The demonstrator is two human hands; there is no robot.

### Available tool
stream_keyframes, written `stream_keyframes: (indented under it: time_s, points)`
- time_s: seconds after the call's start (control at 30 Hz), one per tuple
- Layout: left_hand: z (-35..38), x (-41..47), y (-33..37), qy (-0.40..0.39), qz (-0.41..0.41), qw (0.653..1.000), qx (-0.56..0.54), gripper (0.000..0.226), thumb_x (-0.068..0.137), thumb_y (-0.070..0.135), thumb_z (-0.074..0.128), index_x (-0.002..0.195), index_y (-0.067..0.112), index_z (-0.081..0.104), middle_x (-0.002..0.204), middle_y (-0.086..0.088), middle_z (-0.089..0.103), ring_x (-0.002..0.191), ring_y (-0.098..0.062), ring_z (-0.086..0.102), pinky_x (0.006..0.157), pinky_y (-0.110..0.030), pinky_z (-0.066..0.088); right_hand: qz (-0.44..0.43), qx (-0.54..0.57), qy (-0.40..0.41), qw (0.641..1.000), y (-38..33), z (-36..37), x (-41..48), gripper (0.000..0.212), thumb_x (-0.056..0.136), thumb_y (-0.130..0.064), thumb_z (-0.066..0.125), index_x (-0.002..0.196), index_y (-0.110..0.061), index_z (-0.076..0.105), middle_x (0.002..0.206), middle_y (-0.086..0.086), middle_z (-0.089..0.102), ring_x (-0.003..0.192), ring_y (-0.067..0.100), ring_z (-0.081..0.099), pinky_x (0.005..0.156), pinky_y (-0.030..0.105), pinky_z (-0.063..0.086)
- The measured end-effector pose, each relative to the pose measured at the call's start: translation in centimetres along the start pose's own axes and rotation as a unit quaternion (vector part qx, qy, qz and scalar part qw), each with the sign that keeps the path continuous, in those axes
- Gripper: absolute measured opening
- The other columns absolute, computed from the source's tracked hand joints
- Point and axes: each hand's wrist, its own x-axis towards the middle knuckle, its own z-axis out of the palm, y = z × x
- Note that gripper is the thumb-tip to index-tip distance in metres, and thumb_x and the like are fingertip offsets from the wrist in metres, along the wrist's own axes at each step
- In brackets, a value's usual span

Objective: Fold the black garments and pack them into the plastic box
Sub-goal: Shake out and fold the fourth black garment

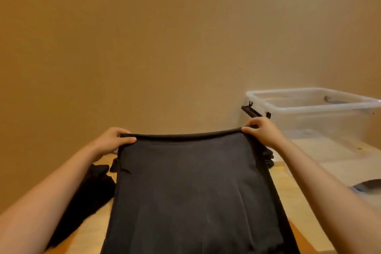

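A crumpled garment (90, 187) is seen at the left on the table (292, 192), not folded and touched by no hand. Next to it, the left hand (112, 140) is closed on the far left corner of the flat garment (191, 187): the thumb is laid on top and the fingers are curled under the edge. This garment is spread over the middle of the table, and its far edge is lifted a little and held tight between the two hands. Its far right corner is pinched by the right hand (261, 132), thumb against fingers. A dark piece (268, 159) is seen just below this hand; it cannot be told if it belongs to the same garment. At the right, well apart from the cloth, the box (321, 107) stands open, and nothing black is seen inside it. What seems to be its lid (350, 171) is laid in front of it.

The task is judged to be at an early stage: one garment is being folded, at least one more is waiting, and nothing is packed yet.
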Motion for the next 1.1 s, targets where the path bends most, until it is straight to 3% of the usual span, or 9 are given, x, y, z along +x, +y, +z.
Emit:
stream_keyframes:
  time_s: [0.1, 0.27, 0.47, 0.63, 0.83, 0.93, 1.0, 1.1]
  points:
    - [3.3, 2.5, -3.3, 0.006, -0.011, 1.0, 0.021, 0.017, 0.095, 0.009, 0.059, 0.081, 0.001, 0.065, 0.064, -0.003, 0.058, 0.051, -0.007, 0.053, 0.044, -0.015, 0.037, 0.015, -0.108, -0.005, 0.994, 3.3, 5.1, 1.1, 0.017, 0.093, -0.029, 0.062, 0.093, -0.015, 0.072, 0.092, 0.002, 0.07, 0.085, 0.019, 0.063, 0.075, 0.037, 0.053]
    - [4.6, 5.9, -5.0, 0.069, 0.013, 0.998, 0.003, 0.017, 0.095, 0.013, 0.061, 0.08, 0.008, 0.066, 0.078, -0.007, 0.064, 0.069, -0.016, 0.057, 0.054, -0.024, 0.04, -0.042, -0.138, 0.082, 0.986, 4.6, 8.0, 2.6, 0.02, 0.096, -0.029, 0.057, 0.1, -0.013, 0.068, 0.096, 0.006, 0.071, 0.087, 0.027, 0.064, 0.074, 0.041, 0.053]
    - [5.0, 7.7, -6.1, 0.079, 0.022, 0.996, -0.02, 0.012, 0.093, 0.014, 0.064, 0.09, 0.005, 0.071, 0.091, -0.008, 0.068, 0.084, -0.018, 0.063, 0.07, -0.028, 0.048, -0.06, -0.123, 0.07, 0.988, 5.3, 8.7, 3.8, 0.019, 0.096, -0.031, 0.057, 0.101, -0.016, 0.069, 0.098, 0.003, 0.071, 0.089, 0.024, 0.064, 0.078, 0.044, 0.054]
    - [5.2, 6.5, -6.8, 0.094, 0.043, 0.994, -0.038, 0.01, 0.09, 0.012, 0.066, 0.085, 0.018, 0.071, 0.092, 0.001, 0.069, 0.084, -0.008, 0.062, 0.07, -0.02, 0.048, -0.06, -0.06, 0.077, 0.993, 6.2, 8.5, 2.0, 0.013, 0.093, -0.028, 0.061, 0.1, -0.019, 0.07, 0.094, -0.003, 0.07, 0.085, 0.015, 0.062, 0.077, 0.033, 0.053]
    - [5.2, 2.1, -6.8, 0.119, 0.057, 0.988, -0.078, 0.011, 0.091, 0.01, 0.064, 0.095, 0.017, 0.071, 0.096, 0.004, 0.069, 0.08, 0.004, 0.064, 0.062, -0.009, 0.049, -0.084, -0.024, 0.089, 0.992, 5.8, 7.0, -1.4, 0.009, 0.092, -0.019, 0.064, 0.098, -0.018, 0.07, 0.087, -0.009, 0.064, 0.084, 0.009, 0.059, 0.077, 0.024, 0.049]
    - [5.0, -0.7, -6.5, 0.125, 0.068, 0.986, -0.09, 0.014, 0.091, 0.009, 0.063, 0.093, 0.021, 0.072, 0.095, 0.007, 0.07, 0.084, 0.002, 0.065, 0.071, -0.015, 0.051, -0.107, -0.009, 0.096, 0.99, 5.1, 5.8, -3.8, 0.008, 0.091, -0.016, 0.064, 0.097, -0.017, 0.069, 0.086, -0.008, 0.064, 0.083, 0.009, 0.06, 0.074, 0.017, 0.047]
    - [4.8, -2.7, -6.5, 0.126, 0.074, 0.986, -0.074, 0.017, 0.091, 0.01, 0.064, 0.092, 0.025, 0.072, 0.094, 0.01, 0.071, 0.086, 0.003, 0.064, 0.079, -0.021, 0.049, -0.118, 0.001, 0.098, 0.988, 5.0, 5.1, -5.9, 0.009, 0.091, -0.014, 0.063, 0.097, -0.016, 0.07, 0.087, -0.007, 0.065, 0.084, 0.01, 0.061, 0.074, 0.022, 0.05]
    - [4.9, -6.2, -7.0, 0.131, 0.081, 0.987, -0.04, 0.02, 0.092, 0.009, 0.062, 0.094, 0.027, 0.072, 0.101, 0.013, 0.068, 0.088, 0.009, 0.059, 0.079, -0.018, 0.043, -0.155, -0.005, 0.117, 0.981, 5.1, 4.6, -9.7, 0.012, 0.089, -0.01, 0.065, 0.098, -0.016, 0.071, 0.09, -0.004, 0.066, 0.087, 0.01, 0.06, 0.078, 0.019, 0.048]
